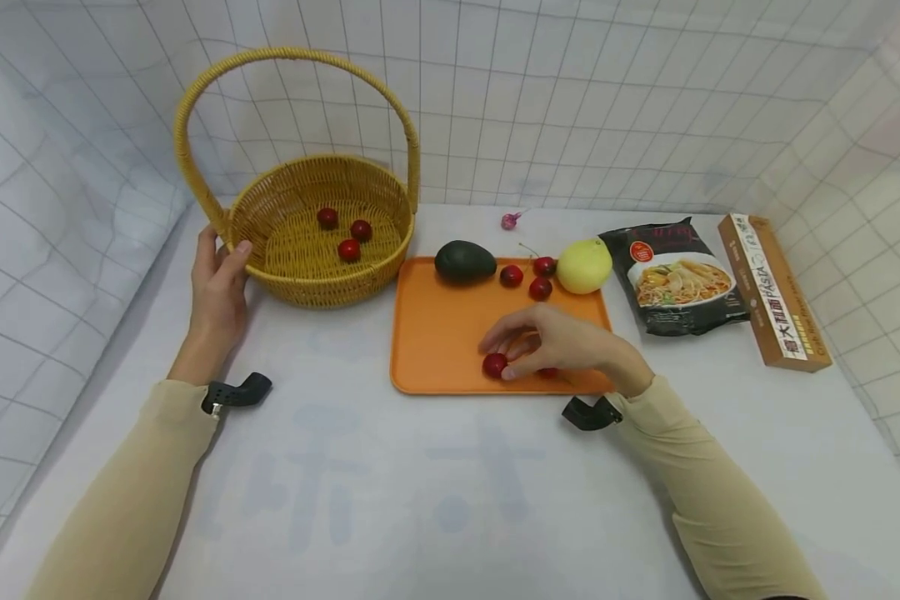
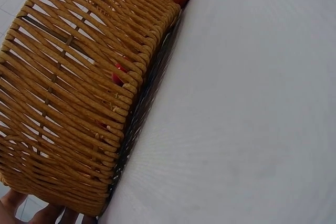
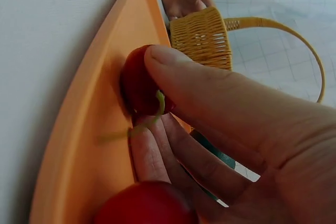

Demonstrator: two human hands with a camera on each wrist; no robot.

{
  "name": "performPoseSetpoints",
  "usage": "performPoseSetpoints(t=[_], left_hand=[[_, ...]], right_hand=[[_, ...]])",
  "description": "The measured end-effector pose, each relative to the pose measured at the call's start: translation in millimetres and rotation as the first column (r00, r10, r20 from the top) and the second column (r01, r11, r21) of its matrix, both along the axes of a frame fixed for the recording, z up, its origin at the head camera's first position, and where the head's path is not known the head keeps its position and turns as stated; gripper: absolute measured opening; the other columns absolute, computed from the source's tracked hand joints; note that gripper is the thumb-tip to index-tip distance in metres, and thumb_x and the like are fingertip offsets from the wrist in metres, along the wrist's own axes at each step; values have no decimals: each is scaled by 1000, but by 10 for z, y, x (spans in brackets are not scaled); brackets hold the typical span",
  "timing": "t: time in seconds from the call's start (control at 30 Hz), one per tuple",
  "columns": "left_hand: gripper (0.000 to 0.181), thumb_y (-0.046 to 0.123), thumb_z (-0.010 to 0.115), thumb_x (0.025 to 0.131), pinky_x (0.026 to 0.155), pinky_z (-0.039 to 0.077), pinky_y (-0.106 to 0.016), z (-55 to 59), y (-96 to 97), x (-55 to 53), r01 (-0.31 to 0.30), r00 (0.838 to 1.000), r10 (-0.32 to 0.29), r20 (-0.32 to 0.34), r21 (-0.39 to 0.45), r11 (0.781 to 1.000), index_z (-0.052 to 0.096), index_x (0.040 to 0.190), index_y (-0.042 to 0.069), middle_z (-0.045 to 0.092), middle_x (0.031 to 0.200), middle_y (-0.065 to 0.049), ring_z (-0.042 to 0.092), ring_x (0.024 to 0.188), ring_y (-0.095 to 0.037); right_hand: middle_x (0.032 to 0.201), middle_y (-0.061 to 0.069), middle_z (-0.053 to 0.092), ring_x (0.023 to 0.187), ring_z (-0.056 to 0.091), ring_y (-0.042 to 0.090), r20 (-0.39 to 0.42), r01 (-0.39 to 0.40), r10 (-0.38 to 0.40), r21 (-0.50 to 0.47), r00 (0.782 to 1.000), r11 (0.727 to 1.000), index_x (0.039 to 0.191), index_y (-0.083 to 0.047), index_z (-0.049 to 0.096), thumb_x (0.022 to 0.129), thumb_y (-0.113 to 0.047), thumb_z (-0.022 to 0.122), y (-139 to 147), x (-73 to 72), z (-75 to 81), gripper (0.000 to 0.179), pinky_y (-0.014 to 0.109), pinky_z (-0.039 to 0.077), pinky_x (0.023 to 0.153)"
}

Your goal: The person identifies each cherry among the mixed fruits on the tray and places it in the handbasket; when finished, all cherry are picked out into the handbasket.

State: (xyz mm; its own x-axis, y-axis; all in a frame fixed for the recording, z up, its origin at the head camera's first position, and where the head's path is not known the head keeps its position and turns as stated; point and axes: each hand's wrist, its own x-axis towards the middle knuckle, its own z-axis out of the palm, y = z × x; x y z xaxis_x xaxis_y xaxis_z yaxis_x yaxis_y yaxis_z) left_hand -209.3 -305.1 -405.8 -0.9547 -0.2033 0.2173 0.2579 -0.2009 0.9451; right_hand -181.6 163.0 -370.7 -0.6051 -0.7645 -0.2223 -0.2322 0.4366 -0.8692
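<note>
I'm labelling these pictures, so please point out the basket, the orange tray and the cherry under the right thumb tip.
Basket point(image 1: 326, 293): head view, on the front of its woven outer wall.
Orange tray point(image 1: 437, 337): head view, on its bare floor.
Cherry point(image 3: 138, 80): right wrist view, on its round red side.

Beneath the grip of the right hand on one cherry, tray; behind, left to right, left hand, basket with three cherries; on the tray, avocado and more cherries; then round fruit, noodle packet, box
</note>
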Motion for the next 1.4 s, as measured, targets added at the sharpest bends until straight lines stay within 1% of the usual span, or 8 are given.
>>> performPoseSetpoints(t=[0.2,0.53,0.7,0.97,1.07,1.23,1.3,1.4], left_hand=[[59,20,63,103,126,29,-30,16,7,-12,-6,1000,6,-7,5,1000,41,158,18,45,159,-10,39,151,-27],[58,18,63,103,125,29,-29,7,8,-12,3,1000,-3,-6,35,999,42,157,18,46,158,-10,41,149,-26],[58,16,64,103,124,31,-29,3,28,4,-12,1000,12,0,53,999,44,157,17,48,157,-11,44,147,-26],[55,16,63,104,121,32,-28,2,-1,10,-4,1000,4,-5,50,999,44,155,17,50,154,-10,45,145,-25],[55,15,63,104,121,32,-28,0,-10,6,3,1000,-2,-3,64,998,44,156,17,50,154,-10,45,145,-24],[56,17,63,104,125,29,-29,-2,-18,11,-5,1000,5,4,52,999,43,157,18,47,157,-10,40,150,-27],[57,17,63,104,125,28,-29,-8,-21,7,-5,1000,5,3,47,999,42,157,18,46,158,-10,39,150,-27],[57,18,62,104,126,27,-30,-12,-21,0,6,1000,-7,1,34,999,41,157,17,46,158,-10,38,151,-27]], right_hand=[[116,0,75,100,69,20,-86,26,-25,10,996,1000,121,-14,77,89,-17,87,-40,23,13,34,32,59,92],[113,-8,73,100,67,15,-186,17,-10,33,983,999,119,-21,78,87,-21,89,-114,119,-6,34,34,58,91],[111,-6,74,99,67,15,-180,32,-26,30,983,999,118,-19,77,87,-21,89,-134,132,-14,33,37,58,92],[113,-4,75,102,71,14,-168,119,-121,-26,978,993,120,-17,74,88,-21,87,-230,105,0,35,34,59,95],[111,-2,77,101,73,14,-213,183,-196,-82,957,980,119,-15,76,87,-19,88,-304,64,47,34,34,61,92],[110,3,78,102,74,16,-263,330,-382,-222,886,918,118,-13,76,89,-18,87,-481,-30,171,31,35,62,91],[111,4,78,104,74,16,-261,360,-424,-260,867,896,118,-12,77,90,-19,86,-552,-67,239,31,36,61,92],[110,3,79,102,75,15,-258,391,-458,-273,851,879,118,-12,77,90,-19,86,-658,-125,340,30,35,61,92]])
